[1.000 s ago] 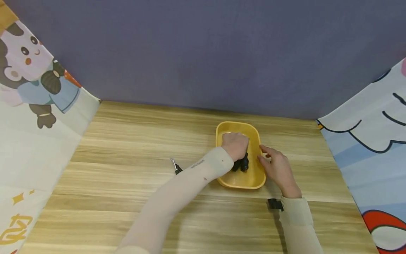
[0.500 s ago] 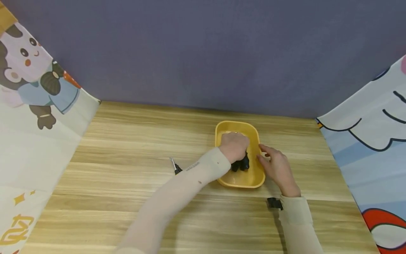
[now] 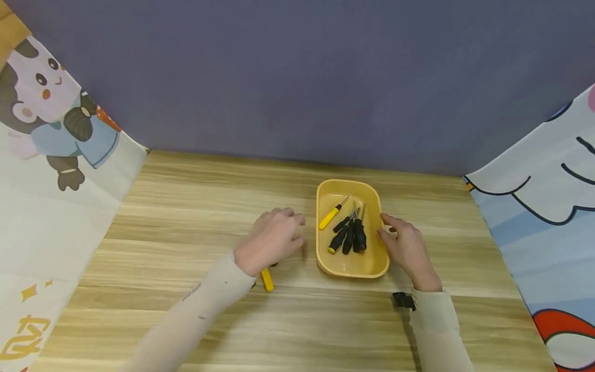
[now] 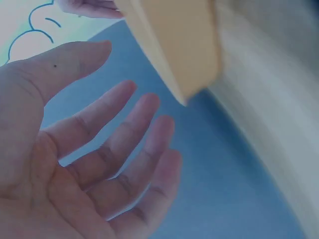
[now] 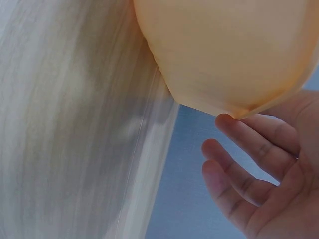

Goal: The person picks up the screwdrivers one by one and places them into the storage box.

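My left hand (image 3: pixel 271 240) is in the air left of the yellow plastic bin (image 3: pixel 344 267), its fingers spread and loosely bent with nothing in them; the left wrist view shows its bare palm. Under it, a yellow handle (image 3: pixel 267 279) lies on the table, the rest covered by the hand. At the bin's right side, my right hand (image 3: pixel 409 250) touches the rim with thumb and fingertips; the right wrist view shows relaxed fingers (image 5: pixel 261 149) against the outer wall. Inside the bin lie a yellow-handled screwdriver (image 3: pixel 329 218) and several black-handled screwdrivers (image 3: pixel 350 238), bunched together.
The wood-grain table (image 3: pixel 186 206) ends at a dark blue-grey panel (image 3: pixel 297 82) behind. Panels with cartoon prints stand at the left (image 3: pixel 46 119) and right (image 3: pixel 534 206). A small black piece (image 3: pixel 402 300) sticks out beside the right cuff.
My left hand has come out of the bin and moved left over the table, uncovering the screwdrivers inside. The right hand has stayed at the bin's rim.
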The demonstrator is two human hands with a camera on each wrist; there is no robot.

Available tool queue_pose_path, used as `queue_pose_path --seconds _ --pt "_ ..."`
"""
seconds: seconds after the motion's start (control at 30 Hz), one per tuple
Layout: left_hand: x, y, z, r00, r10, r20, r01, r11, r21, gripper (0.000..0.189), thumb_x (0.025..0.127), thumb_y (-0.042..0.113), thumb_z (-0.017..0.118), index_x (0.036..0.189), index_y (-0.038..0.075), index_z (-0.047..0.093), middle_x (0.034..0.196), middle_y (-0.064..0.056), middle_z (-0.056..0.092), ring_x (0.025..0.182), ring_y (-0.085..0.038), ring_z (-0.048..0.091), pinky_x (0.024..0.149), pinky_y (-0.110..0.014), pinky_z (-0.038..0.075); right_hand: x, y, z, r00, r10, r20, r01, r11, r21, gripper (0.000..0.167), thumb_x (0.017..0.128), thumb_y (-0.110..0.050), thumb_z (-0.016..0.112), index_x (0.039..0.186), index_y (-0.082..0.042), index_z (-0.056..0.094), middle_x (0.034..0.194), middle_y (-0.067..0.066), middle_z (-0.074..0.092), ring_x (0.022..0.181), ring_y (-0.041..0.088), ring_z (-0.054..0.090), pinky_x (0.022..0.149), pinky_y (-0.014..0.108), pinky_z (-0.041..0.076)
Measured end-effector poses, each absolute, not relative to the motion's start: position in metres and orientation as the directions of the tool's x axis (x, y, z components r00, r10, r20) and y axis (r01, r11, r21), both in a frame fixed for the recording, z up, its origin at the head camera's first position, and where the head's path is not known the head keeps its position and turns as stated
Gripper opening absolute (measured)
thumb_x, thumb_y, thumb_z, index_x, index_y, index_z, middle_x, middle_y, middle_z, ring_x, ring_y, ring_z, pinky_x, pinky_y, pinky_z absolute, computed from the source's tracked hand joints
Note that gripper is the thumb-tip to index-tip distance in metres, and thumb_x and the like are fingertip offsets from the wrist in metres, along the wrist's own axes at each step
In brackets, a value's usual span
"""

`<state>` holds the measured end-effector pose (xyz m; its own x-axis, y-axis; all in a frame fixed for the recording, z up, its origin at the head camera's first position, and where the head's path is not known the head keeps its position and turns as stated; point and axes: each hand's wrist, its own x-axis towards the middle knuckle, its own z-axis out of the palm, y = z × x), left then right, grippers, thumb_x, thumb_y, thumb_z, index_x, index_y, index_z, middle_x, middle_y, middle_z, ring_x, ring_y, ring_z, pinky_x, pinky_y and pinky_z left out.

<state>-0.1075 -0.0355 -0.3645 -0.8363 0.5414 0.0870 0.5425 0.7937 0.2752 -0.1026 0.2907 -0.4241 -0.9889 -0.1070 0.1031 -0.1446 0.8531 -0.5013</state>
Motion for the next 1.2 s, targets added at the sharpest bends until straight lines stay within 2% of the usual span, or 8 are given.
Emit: queue_pose_path --seconds 0.17,0.4,0.57,0.7,0.83,0.97,1.2 --pt "-0.082 -0.073 -0.382 -0.869 0.468 0.162 0.495 0.826 0.269 0.025 0.088 0.025 0.077 0.108 0.009 0.073 0.098 -0.006 0.069 0.081 -0.024 0.063 0.071 -0.039 0.053 -0.1 0.291 -0.426 -0.988 -0.107 0.108 -0.147 0.852 -0.503 0.042 0.099 -0.012 0.064 0.137 0.003 0.056 0.131 0.026 0.06 0.101 0.041 0.063 0.079 0.056 0.053" --pt "-0.057 -0.098 -0.405 -0.861 0.415 0.295 0.485 0.845 0.225 0.026 0.081 0.022 0.084 0.098 0.006 0.074 0.089 -0.007 0.069 0.074 -0.025 0.063 0.063 -0.04 0.054 -0.099 0.291 -0.425 -0.987 -0.108 0.118 -0.152 0.857 -0.492 0.042 0.098 -0.012 0.064 0.137 0.004 0.056 0.13 0.027 0.06 0.101 0.041 0.064 0.079 0.056 0.053" --pt "-0.048 -0.102 -0.419 -0.883 0.375 0.281 0.435 0.879 0.194 0.028 0.077 0.027 0.087 0.09 0.006 0.074 0.08 -0.006 0.067 0.066 -0.023 0.06 0.055 -0.04 0.051 -0.098 0.291 -0.427 -0.988 -0.103 0.117 -0.147 0.856 -0.495 0.042 0.098 -0.012 0.064 0.137 0.004 0.056 0.13 0.027 0.06 0.1 0.041 0.064 0.079 0.056 0.053" --pt "-0.044 -0.1 -0.425 -0.92 0.337 0.199 0.375 0.906 0.197 0.031 0.078 0.033 0.086 0.076 0.009 0.067 0.067 0.001 0.055 0.057 -0.018 0.05 0.052 -0.037 0.047 -0.097 0.29 -0.427 -0.989 -0.099 0.113 -0.143 0.852 -0.504 0.042 0.099 -0.012 0.064 0.137 0.004 0.056 0.131 0.027 0.059 0.101 0.041 0.064 0.08 0.056 0.053" --pt "-0.042 -0.096 -0.429 -0.955 0.268 0.13 0.29 0.934 0.208 0.04 0.08 0.041 0.084 0.064 0.016 0.056 0.06 0.005 0.048 0.057 -0.018 0.051 0.065 -0.048 0.051 -0.098 0.29 -0.427 -0.988 -0.1 0.116 -0.145 0.852 -0.503 0.042 0.099 -0.013 0.064 0.137 0.004 0.056 0.13 0.027 0.059 0.101 0.042 0.064 0.08 0.056 0.053" --pt "-0.041 -0.092 -0.432 -0.975 0.207 0.085 0.221 0.953 0.208 0.047 0.083 0.046 0.079 0.057 0.02 0.049 0.057 0.004 0.049 0.061 -0.023 0.057 0.08 -0.06 0.048 -0.098 0.29 -0.426 -0.987 -0.103 0.125 -0.153 0.851 -0.503 0.042 0.098 -0.011 0.064 0.136 0.005 0.057 0.13 0.027 0.06 0.1 0.042 0.064 0.08 0.056 0.053" --pt "-0.043 -0.086 -0.436 -0.986 0.168 -0.006 0.161 0.957 0.242 0.051 0.088 0.045 0.073 0.052 0.02 0.046 0.054 0.003 0.047 0.061 -0.025 0.056 0.082 -0.058 0.046 -0.1 0.289 -0.425 -0.985 -0.107 0.134 -0.16 0.853 -0.497 0.042 0.098 -0.011 0.064 0.137 0.004 0.057 0.13 0.027 0.06 0.099 0.041 0.064 0.079 0.056 0.053"
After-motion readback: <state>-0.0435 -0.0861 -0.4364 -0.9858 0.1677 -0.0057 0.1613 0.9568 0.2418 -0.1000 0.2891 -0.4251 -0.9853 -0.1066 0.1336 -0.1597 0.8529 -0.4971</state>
